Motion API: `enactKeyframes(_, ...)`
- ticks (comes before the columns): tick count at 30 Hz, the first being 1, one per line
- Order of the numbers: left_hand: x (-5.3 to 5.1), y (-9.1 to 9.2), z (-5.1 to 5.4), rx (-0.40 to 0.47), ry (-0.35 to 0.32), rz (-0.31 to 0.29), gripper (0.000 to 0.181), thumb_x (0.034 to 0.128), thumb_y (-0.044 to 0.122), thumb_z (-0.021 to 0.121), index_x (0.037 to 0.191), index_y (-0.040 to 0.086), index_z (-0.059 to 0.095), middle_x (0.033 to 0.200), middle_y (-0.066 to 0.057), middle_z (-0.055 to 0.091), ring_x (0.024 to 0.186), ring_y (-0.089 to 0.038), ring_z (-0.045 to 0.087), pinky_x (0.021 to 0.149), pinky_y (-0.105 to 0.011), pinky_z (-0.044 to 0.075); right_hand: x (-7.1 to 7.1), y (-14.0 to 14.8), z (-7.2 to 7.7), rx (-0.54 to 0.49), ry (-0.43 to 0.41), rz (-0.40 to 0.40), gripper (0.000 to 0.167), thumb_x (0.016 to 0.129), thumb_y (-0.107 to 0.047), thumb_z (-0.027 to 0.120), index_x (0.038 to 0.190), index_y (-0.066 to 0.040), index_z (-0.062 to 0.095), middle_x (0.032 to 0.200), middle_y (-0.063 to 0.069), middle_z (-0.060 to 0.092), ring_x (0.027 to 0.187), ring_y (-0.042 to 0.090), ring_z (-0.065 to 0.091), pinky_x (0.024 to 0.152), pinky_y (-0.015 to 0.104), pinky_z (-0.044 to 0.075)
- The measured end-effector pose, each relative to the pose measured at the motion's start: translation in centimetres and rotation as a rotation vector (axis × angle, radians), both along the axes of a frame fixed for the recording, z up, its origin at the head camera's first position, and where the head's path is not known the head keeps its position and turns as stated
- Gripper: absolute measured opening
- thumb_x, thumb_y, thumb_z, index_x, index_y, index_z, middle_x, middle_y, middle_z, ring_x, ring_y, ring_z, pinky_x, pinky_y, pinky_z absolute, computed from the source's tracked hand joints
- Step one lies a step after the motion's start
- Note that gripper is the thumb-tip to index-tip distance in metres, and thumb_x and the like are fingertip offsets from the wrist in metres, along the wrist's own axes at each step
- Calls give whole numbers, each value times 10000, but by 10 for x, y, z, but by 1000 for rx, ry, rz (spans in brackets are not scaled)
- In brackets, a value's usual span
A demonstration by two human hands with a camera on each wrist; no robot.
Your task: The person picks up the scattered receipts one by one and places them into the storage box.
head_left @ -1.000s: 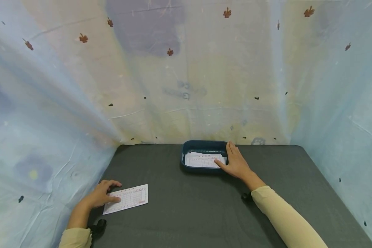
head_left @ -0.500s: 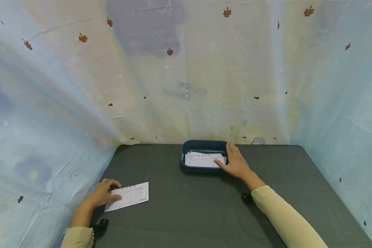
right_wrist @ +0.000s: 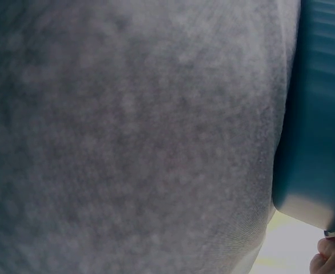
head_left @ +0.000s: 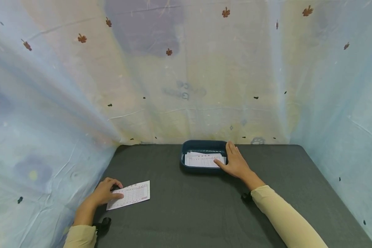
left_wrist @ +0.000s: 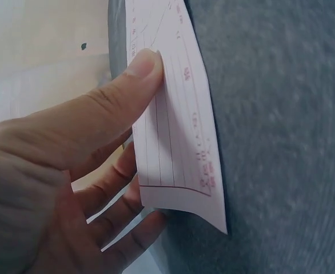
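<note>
My left hand (head_left: 106, 192) pinches a white printed paper form (head_left: 134, 194) near its left end, over the dark tabletop. In the left wrist view the thumb lies on top of the form (left_wrist: 176, 131), with the fingers partly hidden behind it. My right hand (head_left: 235, 163) rests on the right side of a dark blue plastic tub (head_left: 201, 141). Its fingers extend straight along the rim and its thumb reaches over the papers inside. Several similar forms (head_left: 201, 159) lie in the tub. The right wrist view shows mostly the tub's side wall (right_wrist: 322, 125).
A dark grey cloth covers the table (head_left: 186, 210). Pale patterned curtains (head_left: 186, 69) hang behind it and at both sides. The tub stands close to the table's back edge. Black wrist straps (head_left: 103, 225) show at both sleeves.
My left hand has shifted slightly right and away from me, carrying the form with it. The right hand and the tub stay where they were.
</note>
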State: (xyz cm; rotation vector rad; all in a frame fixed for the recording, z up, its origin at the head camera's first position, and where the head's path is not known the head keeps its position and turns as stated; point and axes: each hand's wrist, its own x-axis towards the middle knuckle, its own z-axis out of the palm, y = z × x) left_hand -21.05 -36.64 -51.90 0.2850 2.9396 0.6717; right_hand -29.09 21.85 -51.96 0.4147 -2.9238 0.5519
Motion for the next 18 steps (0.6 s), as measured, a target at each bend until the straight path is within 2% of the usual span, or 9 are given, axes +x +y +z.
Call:
enactKeyframes(6, -1, 4, 1, 24, -1, -17, 307, 860, 248, 926, 1025, 104, 711, 1132, -163, 592, 986, -305, 570, 862, -496, 499, -2, 1, -1, 2, -2, 3, 1129, 1017, -701, 565, 1670, 110, 128, 1761, 303, 88, 1641, 448, 110, 1323, 597, 127)
enactKeyframes(13, -2, 8, 1, 125, -30, -74, 300, 902, 202, 886, 1035, 88, 643, 1017, -50, 613, 891, -175, 556, 774, -343, 488, -2, 1, -1, 4, 3, 2, 1124, 1018, -700, 563, 1670, 110, 136, 1760, 302, 96, 1639, 450, 119, 1321, 599, 138)
enactKeyframes(18, -5, 9, -2, 171, -53, -97, 320, 919, 200, 873, 1071, 72, 622, 978, -11, 608, 864, -119, 538, 742, -282, 461, -1, 1, -1, 4, 7, 5, 1121, 1019, -691, 568, 1666, 118, 140, 1756, 311, 99, 1635, 460, 123, 1316, 611, 151)
